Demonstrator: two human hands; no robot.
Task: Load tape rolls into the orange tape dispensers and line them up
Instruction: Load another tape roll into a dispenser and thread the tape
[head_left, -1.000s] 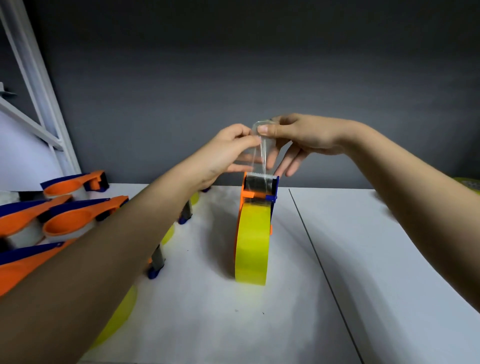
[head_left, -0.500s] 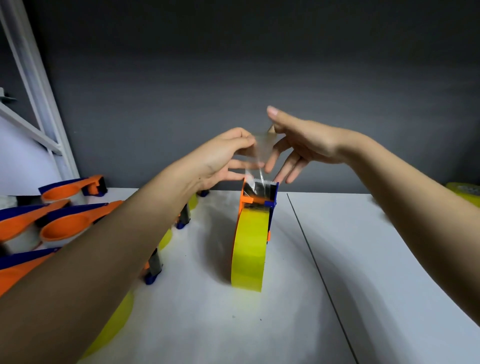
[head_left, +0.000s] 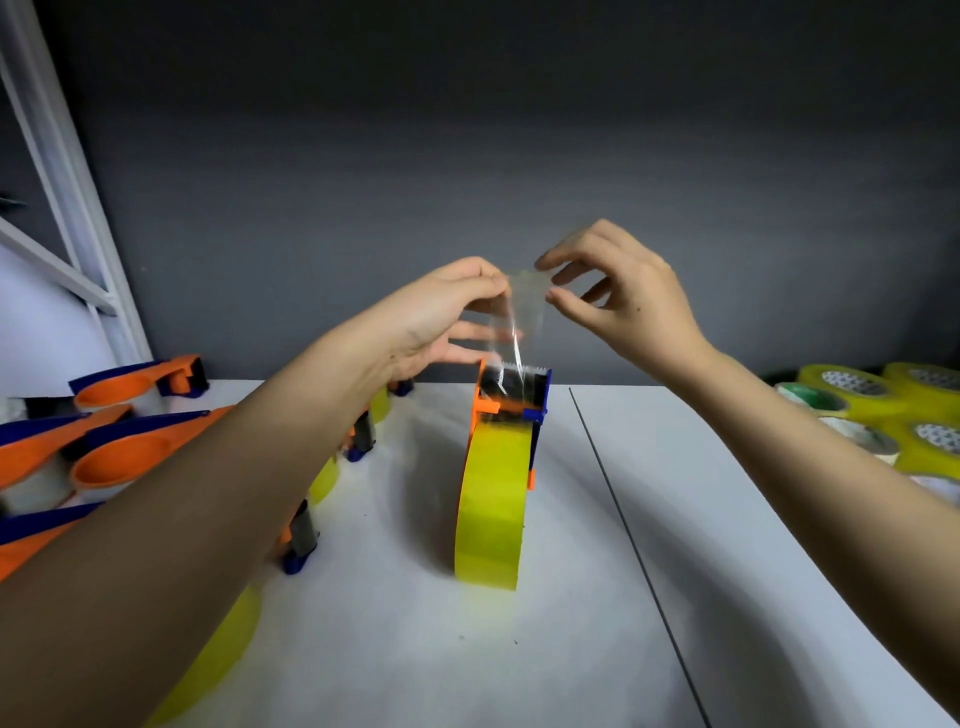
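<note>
Both hands are raised over the white worktop (head_left: 519, 649), directly above an upright yellow tape roll (head_left: 491, 512) seated in an orange dispenser (head_left: 511, 397). The left hand (head_left: 441, 317) pinches the clear tape strip (head_left: 524, 312) at its top edge, its lower fingers extended. The right hand (head_left: 618, 296) has its curled thumb and forefinger at the strip's other edge (actual contact cannot be told). Below the left forearm lie more orange dispensers (head_left: 119, 457); spare rolls (head_left: 883, 410) sit to the right.

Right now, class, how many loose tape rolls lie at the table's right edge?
5 at least: two far yellow rolls, a green-tinted one, a whitish one, a nearer yellow one. More may lie out of frame.
</note>
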